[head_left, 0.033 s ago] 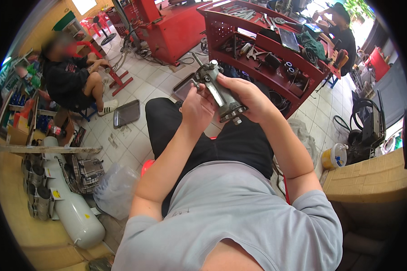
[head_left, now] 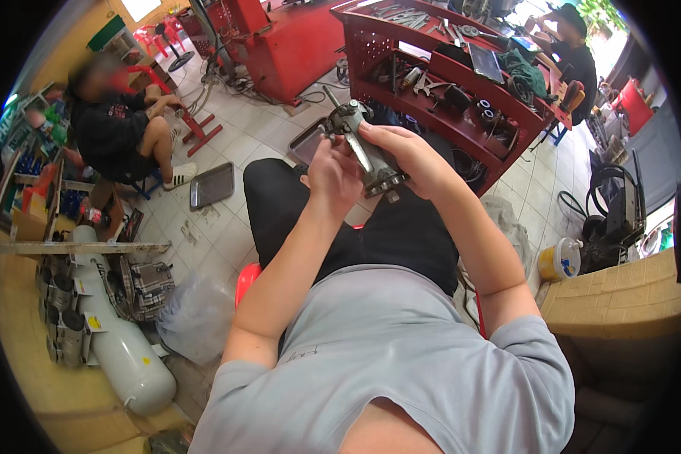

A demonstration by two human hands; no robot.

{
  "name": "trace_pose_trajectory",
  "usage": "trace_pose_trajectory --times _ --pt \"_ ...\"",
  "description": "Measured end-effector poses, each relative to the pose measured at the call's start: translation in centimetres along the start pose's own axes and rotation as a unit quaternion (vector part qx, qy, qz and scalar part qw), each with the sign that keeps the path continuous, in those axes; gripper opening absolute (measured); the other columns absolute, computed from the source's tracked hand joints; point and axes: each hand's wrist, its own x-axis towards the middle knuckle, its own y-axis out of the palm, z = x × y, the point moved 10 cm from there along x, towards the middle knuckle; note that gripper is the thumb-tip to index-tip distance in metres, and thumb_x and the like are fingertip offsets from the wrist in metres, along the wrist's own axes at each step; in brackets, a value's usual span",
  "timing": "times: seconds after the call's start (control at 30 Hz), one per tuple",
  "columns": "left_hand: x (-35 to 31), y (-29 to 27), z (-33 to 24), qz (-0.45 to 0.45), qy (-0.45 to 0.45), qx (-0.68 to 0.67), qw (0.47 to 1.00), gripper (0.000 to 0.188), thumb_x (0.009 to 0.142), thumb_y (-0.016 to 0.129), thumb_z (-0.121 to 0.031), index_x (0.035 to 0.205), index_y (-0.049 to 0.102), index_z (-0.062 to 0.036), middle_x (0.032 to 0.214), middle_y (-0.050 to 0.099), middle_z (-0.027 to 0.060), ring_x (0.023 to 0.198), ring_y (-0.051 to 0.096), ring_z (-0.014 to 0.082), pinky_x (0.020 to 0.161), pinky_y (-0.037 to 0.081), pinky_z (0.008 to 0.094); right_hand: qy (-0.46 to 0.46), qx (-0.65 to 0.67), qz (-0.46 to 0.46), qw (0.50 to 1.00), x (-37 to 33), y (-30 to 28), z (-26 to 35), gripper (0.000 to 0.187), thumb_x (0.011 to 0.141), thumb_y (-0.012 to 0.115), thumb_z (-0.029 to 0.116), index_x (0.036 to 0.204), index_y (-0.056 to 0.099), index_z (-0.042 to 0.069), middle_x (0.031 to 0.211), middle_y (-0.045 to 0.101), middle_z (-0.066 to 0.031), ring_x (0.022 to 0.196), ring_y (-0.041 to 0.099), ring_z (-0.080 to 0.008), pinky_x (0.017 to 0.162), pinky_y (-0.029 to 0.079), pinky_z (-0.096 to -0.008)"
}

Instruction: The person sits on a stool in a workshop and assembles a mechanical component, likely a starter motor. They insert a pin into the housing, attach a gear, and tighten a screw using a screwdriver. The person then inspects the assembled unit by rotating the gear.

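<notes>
Above my lap, my right hand (head_left: 412, 157) is wrapped round a grey metal cylinder assembly (head_left: 362, 151). Its thumb lies along the upper end of the body. The assembly is tilted, with a thin rod (head_left: 331, 96) sticking out at the far end and a bolted flange (head_left: 387, 185) at the near end. My left hand (head_left: 334, 175) is at the left side of the assembly. Its fingers are closed on a small metal stub (head_left: 326, 138) there; whether that stub is loose or fixed to the assembly I cannot tell. Some left fingertips are hidden.
A red tool cart (head_left: 435, 91) with wrenches and loose parts stands ahead to the right. Metal trays lie on the tiled floor, one (head_left: 213, 187) at the left and one (head_left: 308, 141) behind the assembly. Two people (head_left: 113, 121) (head_left: 571, 49) sit farther off.
The assembly has shifted slightly up and left at its flange end. My left hand has turned a little, and its fingers have moved against the side of the assembly.
</notes>
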Motion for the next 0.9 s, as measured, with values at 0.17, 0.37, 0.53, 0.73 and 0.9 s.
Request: trace_pose_trajectory --times 0.17,0.37,0.53,0.73,0.9 --pt "0.7 -1.8 1.7 -0.055 0.012 -0.037 0.998 0.041 0.099 0.026 -0.034 0.113 0.052 -0.0059 0.106 0.061 0.0098 0.100 0.060 0.0251 0.086 0.050 0.0410 -0.044 -0.275 -0.005 0.961 1.8 -1.6 -1.4 0.046 0.090 0.061 0.033 0.114 0.056 -0.006 0.094 0.061 -0.0035 0.086 0.054 -0.0080 0.077 0.044 -0.0245" --pt "0.3 -0.4 1.7 -0.020 -0.032 -0.095 0.995 0.040 0.096 0.030 -0.030 0.110 0.058 -0.0048 0.108 0.061 0.0099 0.100 0.060 0.0242 0.089 0.050 0.0398 -0.100 -0.366 -0.035 0.925 2.1 -1.8 -1.2 0.060 0.079 0.067 0.045 0.109 0.058 -0.006 0.078 0.060 -0.0129 0.070 0.057 -0.0170 0.064 0.046 -0.0321" --pt "0.2 -0.7 1.6 -0.034 -0.007 -0.085 0.996 0.039 0.095 0.034 -0.034 0.110 0.059 -0.0076 0.110 0.062 0.0080 0.102 0.060 0.0225 0.089 0.049 0.0384 -0.160 -0.494 -0.068 0.852 0.7 -0.5 0.8 0.061 0.077 0.066 0.051 0.108 0.060 -0.001 0.080 0.064 -0.0165 0.073 0.063 -0.0281 0.067 0.048 -0.0370" --pt "-0.1 -1.3 2.8 -0.039 -0.021 -0.096 0.994 0.038 0.094 0.036 -0.035 0.109 0.059 -0.0100 0.111 0.062 0.0070 0.105 0.059 0.0231 0.088 0.049 0.0403 -0.141 -0.551 -0.082 0.818 0.5 -0.3 0.9 0.060 0.075 0.066 0.052 0.105 0.062 0.000 0.078 0.066 -0.0176 0.074 0.065 -0.0335 0.069 0.049 -0.0392" --pt "0.1 -2.2 2.8 -0.062 -0.016 -0.051 0.997 0.039 0.095 0.031 -0.033 0.111 0.057 -0.0092 0.112 0.061 0.0078 0.103 0.059 0.0234 0.089 0.048 0.0410 -0.124 -0.439 -0.038 0.889 2.5 -2.1 -1.2 0.057 0.077 0.068 0.044 0.105 0.061 -0.005 0.076 0.064 -0.0136 0.069 0.061 -0.0205 0.065 0.048 -0.0329"
